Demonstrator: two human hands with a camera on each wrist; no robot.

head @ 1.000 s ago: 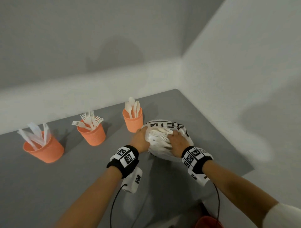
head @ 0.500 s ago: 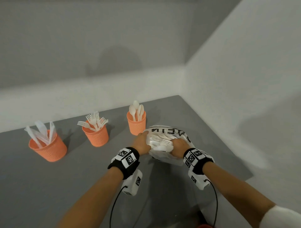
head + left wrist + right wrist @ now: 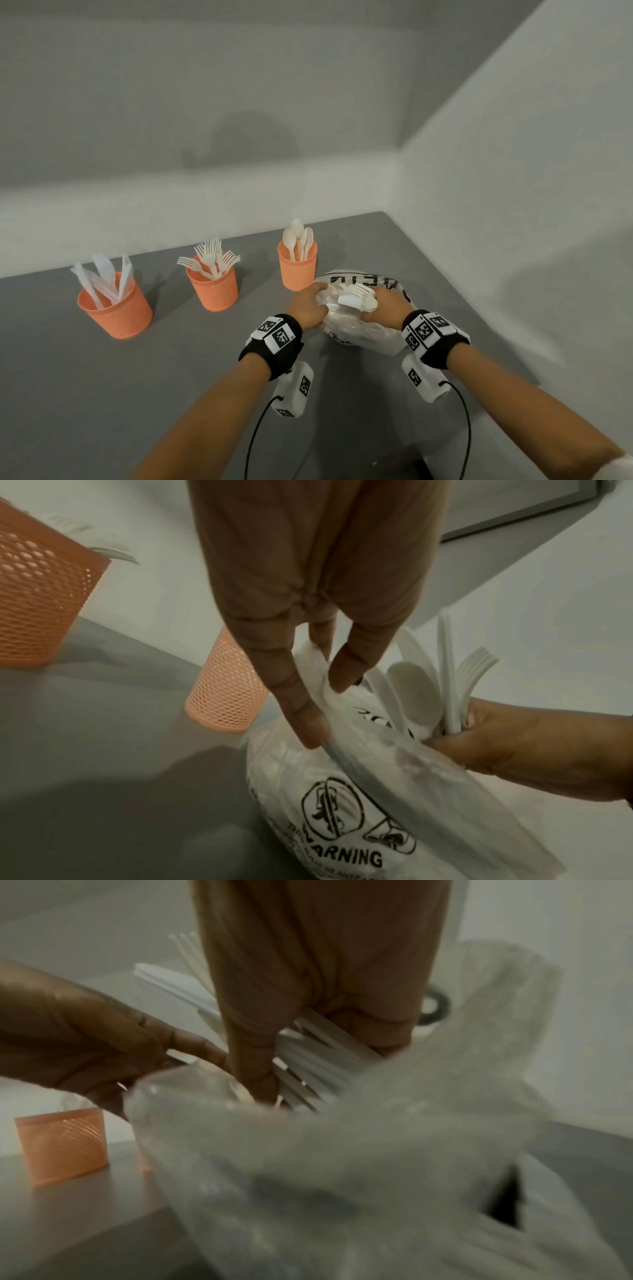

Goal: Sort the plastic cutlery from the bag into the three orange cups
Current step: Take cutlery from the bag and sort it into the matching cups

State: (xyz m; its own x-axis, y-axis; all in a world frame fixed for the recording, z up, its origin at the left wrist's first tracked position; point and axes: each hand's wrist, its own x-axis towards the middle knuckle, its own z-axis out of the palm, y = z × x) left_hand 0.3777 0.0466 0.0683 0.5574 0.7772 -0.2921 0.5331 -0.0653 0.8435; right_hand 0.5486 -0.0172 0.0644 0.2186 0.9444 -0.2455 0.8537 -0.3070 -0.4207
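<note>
A clear plastic bag (image 3: 363,334) with black print lies on the grey table near the right corner. My left hand (image 3: 308,305) pinches the bag's rim (image 3: 322,688) and holds its mouth up. My right hand (image 3: 387,305) grips a bundle of white cutlery (image 3: 356,298) at the bag's mouth; spoons, a fork and knives (image 3: 441,685) stick out of the fist. Three orange mesh cups stand in a row: the knife cup (image 3: 116,308) at left, the fork cup (image 3: 212,284) in the middle, the spoon cup (image 3: 297,265) right beside the bag.
White walls meet in a corner behind the table and to its right. The table's right edge (image 3: 479,308) runs close past the bag. Cables hang from both wrist cameras near the table's front.
My right hand has closed round a bundle of cutlery and drawn it up out of the bag's mouth. The left hand stays on the bag's rim. The view has tilted slightly.
</note>
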